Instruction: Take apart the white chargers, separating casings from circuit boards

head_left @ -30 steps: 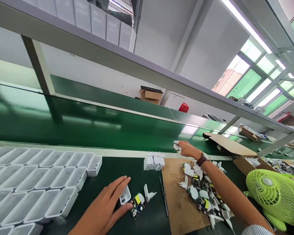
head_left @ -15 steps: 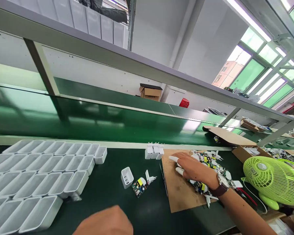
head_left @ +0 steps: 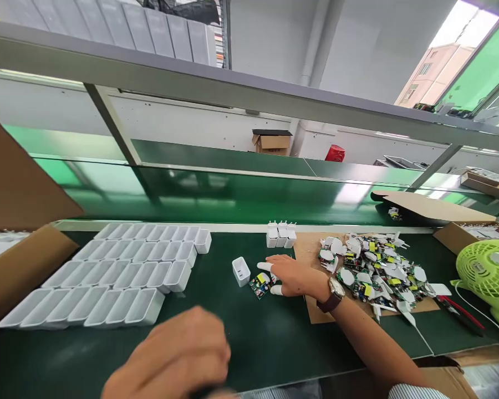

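My right hand (head_left: pixel 295 275), with white covers on its fingertips and a watch on the wrist, reaches over the right end of a small circuit board (head_left: pixel 260 285). Its finger and thumb are apart on either side of that end, covering the plug part. Left of the board stands an open white plastic charger case (head_left: pixel 241 271) with slots inside. My left hand (head_left: pixel 177 354) is curled closed and blurred at the bottom of the view. Something dark shows under it, too hidden to name.
Rows of white cases (head_left: pixel 145 305) stand at left, beside a cardboard box (head_left: pixel 29 271). Three white cases with boards (head_left: pixel 281 235) stand at the back. Circuit boards lie piled on a cardboard sheet (head_left: pixel 320 316) at right, near red-handled pliers (head_left: pixel 461 313) and a green fan (head_left: pixel 488 271).
My right hand has moved left from the cardboard sheet to the single circuit board. My left hand has come further into view. The whole view has turned.
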Tool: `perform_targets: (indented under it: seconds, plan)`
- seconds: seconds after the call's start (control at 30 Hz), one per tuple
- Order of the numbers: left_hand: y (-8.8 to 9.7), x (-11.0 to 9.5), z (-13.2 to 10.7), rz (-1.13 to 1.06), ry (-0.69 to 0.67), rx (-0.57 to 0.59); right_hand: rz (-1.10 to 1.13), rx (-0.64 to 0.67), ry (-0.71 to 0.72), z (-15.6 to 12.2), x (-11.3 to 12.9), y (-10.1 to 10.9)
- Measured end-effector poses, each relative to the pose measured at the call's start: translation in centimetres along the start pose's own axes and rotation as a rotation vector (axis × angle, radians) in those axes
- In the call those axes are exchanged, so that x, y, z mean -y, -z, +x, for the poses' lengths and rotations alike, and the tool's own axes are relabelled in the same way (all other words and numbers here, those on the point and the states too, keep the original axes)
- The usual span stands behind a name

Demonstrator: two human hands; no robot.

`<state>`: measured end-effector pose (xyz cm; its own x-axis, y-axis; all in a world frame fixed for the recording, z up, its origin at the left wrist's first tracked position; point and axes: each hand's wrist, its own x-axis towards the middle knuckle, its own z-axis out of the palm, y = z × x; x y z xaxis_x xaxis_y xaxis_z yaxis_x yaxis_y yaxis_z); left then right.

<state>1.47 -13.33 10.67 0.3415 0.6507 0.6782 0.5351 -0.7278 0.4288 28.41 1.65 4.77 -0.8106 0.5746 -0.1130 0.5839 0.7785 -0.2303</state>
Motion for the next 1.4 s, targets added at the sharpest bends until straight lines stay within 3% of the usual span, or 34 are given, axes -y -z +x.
perform_targets:
  seconds: [0.07,0.17,0.23,0.37,0.57,0.7,0.87,1.03,1.2,1.4]
  plan:
    - [-1.8,2.8,1.3,0.06,0.091,0.018,0.053,-0.012,0.011,0.1,0.0,-0.3]
    - [-5.2,7.5,1.8,0.164,0.283,0.172,0.111,-0.099,0.008,-0.3,0.1,-1.0]
    - [-7.3,10.1,1.7,0.14,0.337,0.282,0.145,-0.179,0.003,-0.8,0.1,-1.8]
    - [-9.6,12.9,2.0,0.032,0.414,0.385,0.208,-0.293,0.076,-1.5,-0.4,-3.6]
    - [-10.8,14.0,1.7,-0.161,0.568,0.258,0.257,-0.496,0.143,-1.5,-0.2,-4.1]
    - [-11.0,14.3,0.5,-0.277,0.597,0.212,0.28,-0.607,0.077,-1.5,0.5,-2.8]
    - [-11.6,14.1,0.4,-0.23,0.619,0.161,0.172,-0.776,-0.009,-1.5,0.5,-2.7]
    - [-12.1,13.1,0.6,-0.223,0.473,0.195,0.123,-0.88,0.015,-1.3,1.0,-2.8]
    - [-12.1,12.4,0.7,-0.177,0.322,0.184,0.05,-0.845,0.011,-1.1,1.8,-2.7]
    - [-11.9,12.3,1.0,-0.144,0.267,0.21,0.047,-0.822,-0.001,-0.8,2.0,-2.8]
